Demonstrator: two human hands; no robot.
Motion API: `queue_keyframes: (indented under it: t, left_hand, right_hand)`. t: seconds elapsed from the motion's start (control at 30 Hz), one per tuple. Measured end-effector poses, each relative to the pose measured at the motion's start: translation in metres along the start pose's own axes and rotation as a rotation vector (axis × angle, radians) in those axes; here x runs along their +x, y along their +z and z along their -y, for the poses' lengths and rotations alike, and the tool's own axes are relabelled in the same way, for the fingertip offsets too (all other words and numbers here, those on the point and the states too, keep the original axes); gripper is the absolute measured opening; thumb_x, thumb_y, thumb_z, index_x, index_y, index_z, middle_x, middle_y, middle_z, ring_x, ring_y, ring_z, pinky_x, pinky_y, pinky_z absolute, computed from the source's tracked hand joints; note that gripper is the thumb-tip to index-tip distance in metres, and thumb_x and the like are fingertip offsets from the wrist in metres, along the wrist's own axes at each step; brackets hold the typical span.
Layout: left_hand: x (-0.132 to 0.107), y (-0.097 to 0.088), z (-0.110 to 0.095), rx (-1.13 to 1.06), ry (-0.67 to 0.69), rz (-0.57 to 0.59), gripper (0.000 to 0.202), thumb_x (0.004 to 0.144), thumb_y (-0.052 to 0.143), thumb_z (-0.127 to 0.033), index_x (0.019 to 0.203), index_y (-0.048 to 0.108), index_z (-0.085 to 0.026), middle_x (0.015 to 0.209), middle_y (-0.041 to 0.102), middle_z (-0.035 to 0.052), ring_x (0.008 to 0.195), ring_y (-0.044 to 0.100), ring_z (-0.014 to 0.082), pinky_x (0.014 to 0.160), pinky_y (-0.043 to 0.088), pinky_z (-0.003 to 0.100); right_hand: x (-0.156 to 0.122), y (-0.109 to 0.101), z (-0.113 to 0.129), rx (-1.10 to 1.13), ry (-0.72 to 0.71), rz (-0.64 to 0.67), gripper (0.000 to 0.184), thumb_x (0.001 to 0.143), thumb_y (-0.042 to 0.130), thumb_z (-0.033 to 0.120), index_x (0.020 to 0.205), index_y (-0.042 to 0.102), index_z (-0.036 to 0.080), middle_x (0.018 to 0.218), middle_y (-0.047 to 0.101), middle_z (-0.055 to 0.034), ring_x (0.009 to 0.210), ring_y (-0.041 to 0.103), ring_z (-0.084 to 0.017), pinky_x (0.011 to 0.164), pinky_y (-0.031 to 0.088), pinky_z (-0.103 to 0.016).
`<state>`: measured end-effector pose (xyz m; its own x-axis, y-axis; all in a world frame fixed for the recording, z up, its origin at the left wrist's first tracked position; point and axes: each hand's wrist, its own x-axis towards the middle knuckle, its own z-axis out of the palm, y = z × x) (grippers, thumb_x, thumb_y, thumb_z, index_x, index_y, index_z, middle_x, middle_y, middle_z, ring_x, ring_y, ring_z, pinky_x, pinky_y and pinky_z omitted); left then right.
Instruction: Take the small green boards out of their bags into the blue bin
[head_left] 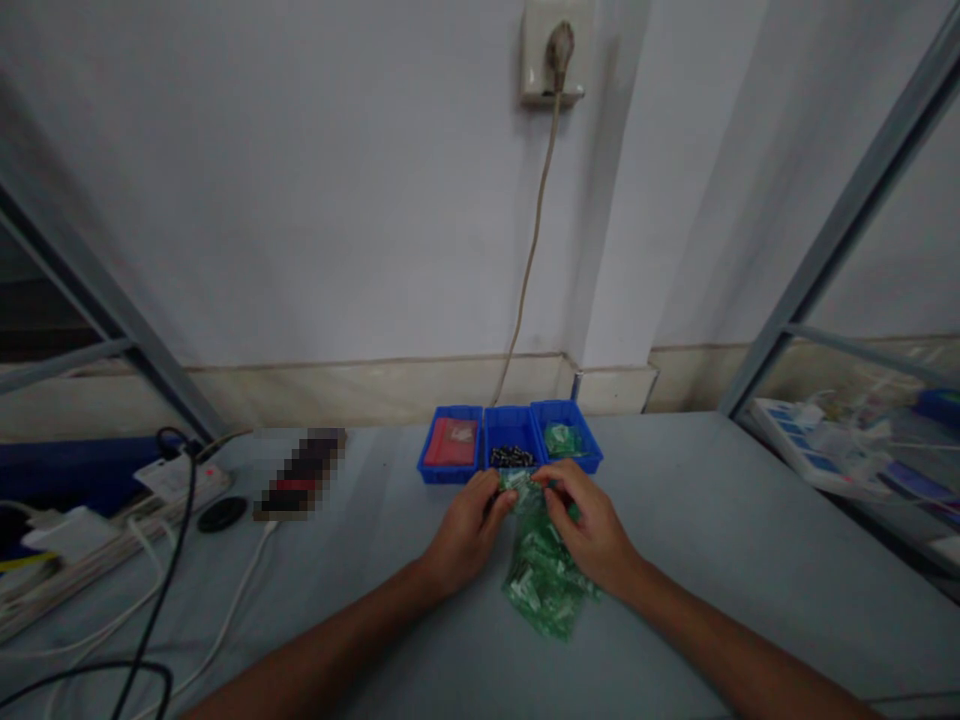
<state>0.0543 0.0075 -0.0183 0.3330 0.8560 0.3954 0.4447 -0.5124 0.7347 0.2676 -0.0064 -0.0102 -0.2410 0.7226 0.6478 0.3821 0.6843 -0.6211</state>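
Observation:
Both of my hands meet over the table just in front of the blue bins. My left hand (466, 525) pinches the left edge of a small clear green-tinted plastic bag (517, 484). On its other side, the thumb and fingers of my right hand (589, 522) close on the same bag near a small orange-red spot. What lies inside the bag is too small to make out. Below it, a heap of green plastic bags (547, 575) rests on the table, partly covered by my right hand.
Three blue bins stand side by side: the left bin (422, 465) holds red packets, the middle bin (512, 425) small black-and-silver parts, the right bin (592, 455) green bags. Leftward lie a pixelated phone-like object (300, 475), a black disc (222, 514), cables and a power strip (97, 560).

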Motion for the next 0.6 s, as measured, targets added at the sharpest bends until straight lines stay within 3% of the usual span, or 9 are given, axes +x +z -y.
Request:
queue_keyframes:
  t: [0.47,0.6]
  left_hand:
    - [-0.002,-0.004,-0.01,-0.052,-0.001,0.006,0.04,0.11,0.043,-0.049,0.084,0.053,-0.02,0.079,0.054,0.0002,0.075,0.051,0.0173,0.069,0.041,0.029]
    - [-0.002,-0.006,-0.013,-0.077,0.03,-0.016,0.04,0.111,0.042,-0.047,0.084,0.053,-0.02,0.081,0.054,0.0005,0.076,0.051,0.0171,0.071,0.042,0.03]
  right_hand:
    - [0.0,-0.004,-0.006,0.016,0.053,0.081,0.026,0.1,0.064,0.02,0.126,0.063,0.025,0.108,0.065,-0.0062,0.077,0.059,-0.02,0.07,0.051,-0.031]
    - [0.002,-0.004,-0.002,0.005,0.051,0.076,0.014,0.102,0.062,0.022,0.115,0.066,0.024,0.101,0.065,-0.0053,0.081,0.061,-0.021,0.075,0.05,-0.031]
